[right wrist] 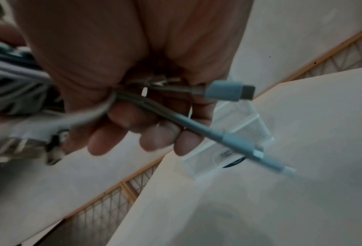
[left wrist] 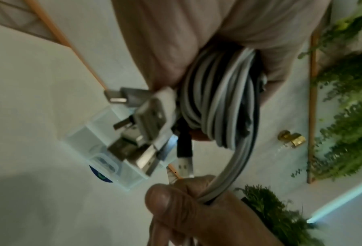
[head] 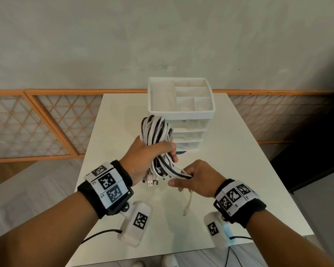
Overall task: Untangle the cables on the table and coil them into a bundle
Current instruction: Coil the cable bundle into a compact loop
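Observation:
A coiled bundle of white and black cables (head: 156,132) is held upright above the table, my left hand (head: 152,153) wrapped round its middle. Several USB plugs (head: 150,182) hang from its lower end; the same plugs (left wrist: 146,126) fill the left wrist view beside the coil (left wrist: 218,103). My right hand (head: 193,178) pinches the loose cable ends (head: 181,173) coming off the bundle. One end (head: 188,203) dangles from it toward the table. In the right wrist view, curled fingers (right wrist: 134,119) hold cable ends (right wrist: 197,128) and a plug (right wrist: 230,91).
A white drawer organizer (head: 181,105) with an open compartment tray on top stands on the white table (head: 239,170) just behind the bundle. Two white tagged devices (head: 137,222) (head: 216,228) with black leads lie near the front edge. A latticed screen (head: 46,122) runs along the wall.

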`<state>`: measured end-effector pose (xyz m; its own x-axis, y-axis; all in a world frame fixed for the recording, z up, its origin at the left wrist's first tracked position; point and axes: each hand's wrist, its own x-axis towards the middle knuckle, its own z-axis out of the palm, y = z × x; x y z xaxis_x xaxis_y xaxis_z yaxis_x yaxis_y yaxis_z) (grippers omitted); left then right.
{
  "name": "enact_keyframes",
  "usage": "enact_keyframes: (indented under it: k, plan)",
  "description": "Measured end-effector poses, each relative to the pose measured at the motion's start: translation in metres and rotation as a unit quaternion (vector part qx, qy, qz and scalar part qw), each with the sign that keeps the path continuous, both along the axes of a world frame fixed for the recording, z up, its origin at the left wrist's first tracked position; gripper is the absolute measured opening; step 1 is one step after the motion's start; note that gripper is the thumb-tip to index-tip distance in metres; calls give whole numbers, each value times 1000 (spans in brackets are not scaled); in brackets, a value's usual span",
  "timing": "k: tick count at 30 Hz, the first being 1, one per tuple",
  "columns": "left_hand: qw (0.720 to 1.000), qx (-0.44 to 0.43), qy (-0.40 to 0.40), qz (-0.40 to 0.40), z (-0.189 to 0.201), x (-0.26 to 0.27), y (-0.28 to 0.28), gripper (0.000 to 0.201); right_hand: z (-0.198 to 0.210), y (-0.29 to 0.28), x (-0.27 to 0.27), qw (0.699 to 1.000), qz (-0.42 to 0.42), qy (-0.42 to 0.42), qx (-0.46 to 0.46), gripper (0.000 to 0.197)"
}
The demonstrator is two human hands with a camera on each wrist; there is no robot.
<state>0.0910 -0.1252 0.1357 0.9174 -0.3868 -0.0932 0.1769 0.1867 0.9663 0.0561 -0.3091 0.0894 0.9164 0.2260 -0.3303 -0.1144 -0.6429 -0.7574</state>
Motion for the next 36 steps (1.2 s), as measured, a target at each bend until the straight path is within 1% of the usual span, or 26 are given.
enact_keyframes:
  k: [2, 3, 4, 5, 6, 7, 9, 10, 11, 13, 14, 17, 20, 21, 22, 23, 25, 26, 27, 29, 30, 34, 36]
  plan:
    - [997, 34, -6, -63, 1, -3, 0, 7, 1, -4, 7, 999, 15, -9, -44, 18]
    - [994, 52, -1, -92, 2, -5, -1, 11, 2, -6, 10, 998, 22, -14, -65, 8]
    - [991, 72, 2, -117, 2, -7, -1, 18, 5, -6, 12, 995, 33, -26, -93, 5]
    - [986, 97, -1, -137, 2, -8, -2, 25, 7, -5, 14, 990, 44, -44, -126, 13]
    - [980, 130, -9, -150, 1, -10, -4, 28, 10, -3, 15, 983, 48, -65, -167, 20]
    - [975, 161, -16, -150, 0, -12, -6, 25, 11, -3, 17, 974, 41, -92, -205, 22]
    - [969, 208, -16, -131, -3, -13, -10, 11, 14, -1, 21, 956, 17, -144, -255, 14]
    - [967, 222, -15, -125, -5, -14, -11, 9, 16, 0, 23, 952, 10, -154, -265, 10]
    - [963, 238, -16, -123, -6, -14, -13, 11, 21, 2, 23, 950, 18, -152, -274, 11]
    - [956, 264, -16, -125, -9, -15, -15, 14, 25, 7, 22, 945, 36, -144, -290, 28]
    - [954, 269, -19, -128, -9, -15, -17, 15, 27, 8, 23, 948, 34, -136, -288, 32]
    - [950, 283, -29, -128, -11, -15, -20, 20, 25, 10, 24, 962, 8, -126, -244, 29]
    - [946, 308, -31, -94, -15, -12, -20, 25, 26, 9, 25, 959, 51, -153, -234, 27]
    - [945, 315, -33, -80, -16, -11, -19, 26, 27, 9, 24, 966, 45, -157, -200, 21]
    - [944, 320, -36, -65, -17, -10, -19, 26, 28, 6, 24, 977, 30, -158, -144, 11]
    - [946, 318, -36, -48, -17, -9, -18, 24, 29, 2, 23, 984, 8, -156, -83, 7]
    - [952, 304, -33, -4, -16, -5, -15, 17, 32, -8, 21, 990, -23, -142, -4, 8]
    - [955, 295, -30, 17, -14, -2, -13, 13, 33, -14, 20, 991, -36, -127, 21, 12]
    - [957, 287, -27, 35, -11, 0, -11, 10, 34, -19, 17, 992, -48, -104, 48, 22]
    - [958, 277, -28, 63, -7, 4, -6, 9, 35, -25, 13, 989, -69, -51, 117, 38]
    - [958, 277, -32, 70, -7, 6, -4, 8, 36, -26, 11, 985, -74, -33, 153, 39]
    - [960, 270, -39, 62, -10, 4, -6, 12, 32, -18, 5, 975, -73, -40, 207, 24]
    - [967, 251, -31, 45, -11, 1, -9, 24, 31, -15, 4, 959, -107, -29, 261, 20]
